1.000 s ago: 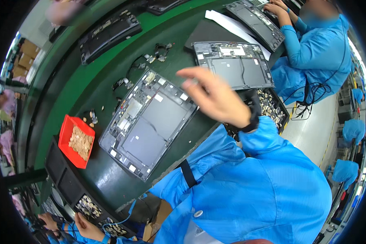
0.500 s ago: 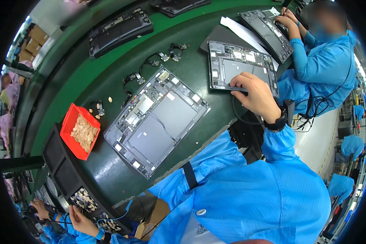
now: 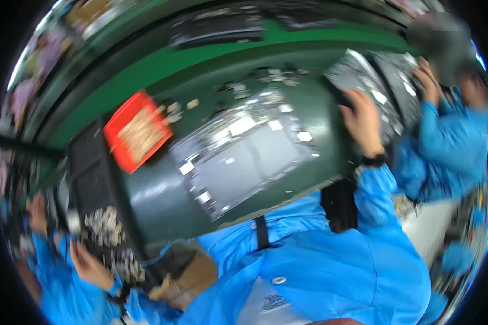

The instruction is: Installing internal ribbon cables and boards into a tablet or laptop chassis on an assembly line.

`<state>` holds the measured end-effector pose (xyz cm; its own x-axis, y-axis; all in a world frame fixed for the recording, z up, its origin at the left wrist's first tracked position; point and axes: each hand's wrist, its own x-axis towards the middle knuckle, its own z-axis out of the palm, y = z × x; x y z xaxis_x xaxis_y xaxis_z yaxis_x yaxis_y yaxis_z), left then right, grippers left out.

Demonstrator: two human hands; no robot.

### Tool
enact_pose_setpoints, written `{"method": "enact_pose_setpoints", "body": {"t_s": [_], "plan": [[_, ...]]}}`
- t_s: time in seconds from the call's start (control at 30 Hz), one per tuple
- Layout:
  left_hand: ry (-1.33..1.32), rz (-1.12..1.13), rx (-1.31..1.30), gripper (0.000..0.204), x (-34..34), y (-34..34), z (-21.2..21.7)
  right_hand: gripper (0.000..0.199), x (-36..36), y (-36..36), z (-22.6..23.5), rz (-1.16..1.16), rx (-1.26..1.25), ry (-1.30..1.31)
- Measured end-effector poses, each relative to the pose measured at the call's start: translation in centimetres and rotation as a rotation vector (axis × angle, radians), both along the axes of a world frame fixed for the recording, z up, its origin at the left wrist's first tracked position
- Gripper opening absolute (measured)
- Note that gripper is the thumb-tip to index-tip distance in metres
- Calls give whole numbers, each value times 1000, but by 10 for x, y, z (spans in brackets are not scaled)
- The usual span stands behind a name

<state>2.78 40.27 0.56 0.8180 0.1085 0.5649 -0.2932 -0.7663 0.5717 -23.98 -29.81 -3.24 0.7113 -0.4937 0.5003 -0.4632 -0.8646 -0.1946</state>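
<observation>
Motion blurs this view. In front of me, an opened laptop base [image 3: 249, 154] with a bared circuit board and grey battery lies on the green bench. At the right, my right hand [image 3: 365, 122] is closed at the near-left edge of a second opened laptop base [image 3: 385, 105], thumb and fingers around its dark corner. At the lower left, my left hand [image 3: 94, 268] is beside a black compartment tray [image 3: 89, 162] heaped with small pale parts [image 3: 106, 225]. Its fingers are smeared, and whether they pinch anything is unclear.
A red bin [image 3: 114, 130] of tan pieces stands by the tray. Small cable-and-board parts [image 3: 236, 89] lie behind the central base. More laptop bases [image 3: 217, 27] line the back. Co-workers' hands show at right [image 3: 429, 81], by another base, and far left [image 3: 37, 214].
My view has swung, so the bench appears turned clockwise. My right hand has moved right with the second laptop base, which sits closer to the co-worker's. My left hand stays beside the tray.
</observation>
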Motion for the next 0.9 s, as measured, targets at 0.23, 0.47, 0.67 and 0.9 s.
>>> {"method": "enact_pose_setpoints", "body": {"t_s": [0.23,0.47,0.67,0.9], "plan": [[-98,-156,-476,34,2,-75,31,32,-48,6,30,94,-21,-125],[191,-448,-721,38,-67,-176,85,40,7,136,88,463,792,-168],[537,-793,-900,31,-96,-280,47,43,88,205,81,929,1109,-78],[554,-900,-1032,23,-80,-359,16,26,94,187,63,807,1222,-223]]}}
